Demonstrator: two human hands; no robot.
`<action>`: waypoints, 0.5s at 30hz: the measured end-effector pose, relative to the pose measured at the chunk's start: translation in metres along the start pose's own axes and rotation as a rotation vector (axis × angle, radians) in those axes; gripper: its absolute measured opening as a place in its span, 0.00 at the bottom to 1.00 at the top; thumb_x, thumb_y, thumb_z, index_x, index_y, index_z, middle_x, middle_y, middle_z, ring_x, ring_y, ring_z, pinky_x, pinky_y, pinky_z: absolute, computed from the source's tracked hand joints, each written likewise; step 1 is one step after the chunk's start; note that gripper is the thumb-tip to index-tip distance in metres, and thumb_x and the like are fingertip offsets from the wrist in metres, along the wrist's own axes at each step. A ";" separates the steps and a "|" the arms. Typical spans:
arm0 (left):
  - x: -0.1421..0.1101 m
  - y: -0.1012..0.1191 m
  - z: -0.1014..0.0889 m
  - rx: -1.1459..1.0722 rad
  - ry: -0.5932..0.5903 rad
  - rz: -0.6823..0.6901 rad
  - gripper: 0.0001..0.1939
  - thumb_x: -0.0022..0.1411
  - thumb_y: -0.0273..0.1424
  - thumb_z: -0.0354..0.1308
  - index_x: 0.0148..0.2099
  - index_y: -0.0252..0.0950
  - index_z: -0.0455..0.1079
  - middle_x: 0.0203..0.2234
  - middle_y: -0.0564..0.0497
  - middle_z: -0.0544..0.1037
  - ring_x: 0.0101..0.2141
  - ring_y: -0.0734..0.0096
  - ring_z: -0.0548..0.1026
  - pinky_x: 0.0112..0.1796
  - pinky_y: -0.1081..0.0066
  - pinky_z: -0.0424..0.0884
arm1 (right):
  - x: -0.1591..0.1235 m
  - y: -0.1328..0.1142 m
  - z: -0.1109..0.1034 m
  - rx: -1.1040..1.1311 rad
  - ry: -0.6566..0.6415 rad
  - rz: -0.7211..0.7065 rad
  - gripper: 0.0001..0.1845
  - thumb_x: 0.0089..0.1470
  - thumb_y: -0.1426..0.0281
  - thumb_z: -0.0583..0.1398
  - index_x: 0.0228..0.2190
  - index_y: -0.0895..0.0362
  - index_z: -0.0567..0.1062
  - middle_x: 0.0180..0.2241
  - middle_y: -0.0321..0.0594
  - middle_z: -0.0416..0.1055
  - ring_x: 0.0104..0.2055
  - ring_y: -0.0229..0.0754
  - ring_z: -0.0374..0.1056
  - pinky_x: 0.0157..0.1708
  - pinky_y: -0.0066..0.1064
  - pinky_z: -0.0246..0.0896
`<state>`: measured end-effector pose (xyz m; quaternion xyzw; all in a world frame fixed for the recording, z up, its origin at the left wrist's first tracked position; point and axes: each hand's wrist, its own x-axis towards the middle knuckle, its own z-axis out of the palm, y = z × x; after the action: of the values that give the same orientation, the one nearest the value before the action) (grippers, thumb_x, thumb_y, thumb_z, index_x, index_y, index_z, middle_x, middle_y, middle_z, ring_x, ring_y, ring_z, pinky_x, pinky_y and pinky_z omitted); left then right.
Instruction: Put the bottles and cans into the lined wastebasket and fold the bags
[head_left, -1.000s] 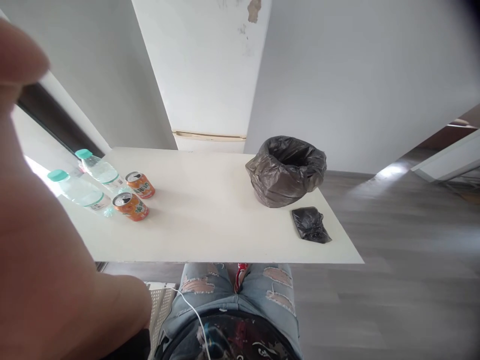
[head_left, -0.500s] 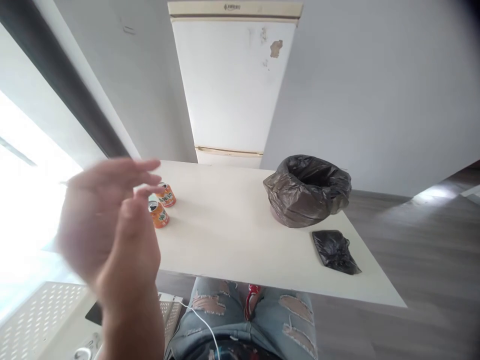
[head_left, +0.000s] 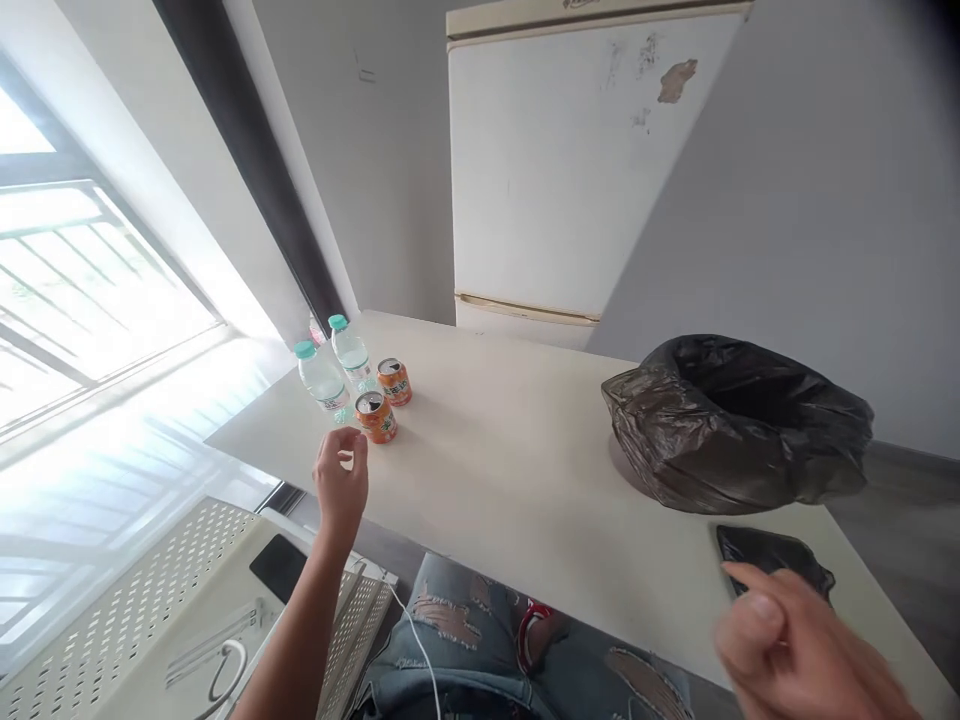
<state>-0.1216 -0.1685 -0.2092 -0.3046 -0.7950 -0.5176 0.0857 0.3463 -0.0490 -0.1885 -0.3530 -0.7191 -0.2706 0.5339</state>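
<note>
My left hand (head_left: 342, 478) is beside the nearer orange drink can (head_left: 376, 420), its fingers curved with a gap to the thumb. Nothing shows between them; whether a fingertip touches the can is unclear. A second orange can (head_left: 395, 384) stands just behind. Left of the cans are two clear plastic bottles with teal caps, a nearer bottle (head_left: 322, 383) and a farther bottle (head_left: 349, 352). My right hand (head_left: 799, 640), a little blurred, hovers low at the right with the index finger stretched out. It overlaps a folded black plastic bag (head_left: 772, 555) on the white table (head_left: 495, 470).
A bin lined with a black bag (head_left: 705, 450) stands at the table's right. Behind the table is a white fridge (head_left: 577, 170). At lower left, a pale perforated rack (head_left: 135, 600) holds a dark phone (head_left: 280, 566); a white cable (head_left: 420, 650) crosses my lap.
My view has turned left, bringing the bottles into full sight. The left hand has dropped from raised before the camera to the nearer can. My right hand has entered at lower right.
</note>
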 end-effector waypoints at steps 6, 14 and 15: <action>0.010 -0.053 0.019 0.107 -0.118 -0.161 0.27 0.59 0.53 0.64 0.50 0.39 0.66 0.44 0.44 0.76 0.44 0.54 0.78 0.46 0.55 0.77 | -0.051 -0.007 0.014 0.076 -0.288 -0.057 0.14 0.66 0.75 0.60 0.27 0.56 0.74 0.19 0.33 0.72 0.18 0.34 0.68 0.22 0.29 0.57; 0.033 -0.083 0.042 0.301 -0.224 -0.337 0.39 0.39 0.49 0.73 0.49 0.40 0.63 0.43 0.44 0.76 0.49 0.43 0.78 0.57 0.45 0.75 | -0.022 0.052 0.001 -0.150 -0.084 0.076 0.13 0.64 0.79 0.59 0.27 0.56 0.73 0.19 0.33 0.70 0.19 0.34 0.64 0.24 0.27 0.55; 0.036 -0.089 0.044 0.335 -0.233 -0.318 0.37 0.39 0.51 0.73 0.47 0.41 0.63 0.42 0.45 0.76 0.50 0.41 0.78 0.59 0.43 0.74 | -0.016 0.056 -0.001 -0.174 -0.033 0.111 0.12 0.64 0.79 0.58 0.29 0.57 0.74 0.20 0.34 0.71 0.20 0.35 0.65 0.26 0.27 0.57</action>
<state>-0.1937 -0.1405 -0.2808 -0.2150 -0.9120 -0.3470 -0.0398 0.3949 -0.0193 -0.2031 -0.4419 -0.6809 -0.2962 0.5034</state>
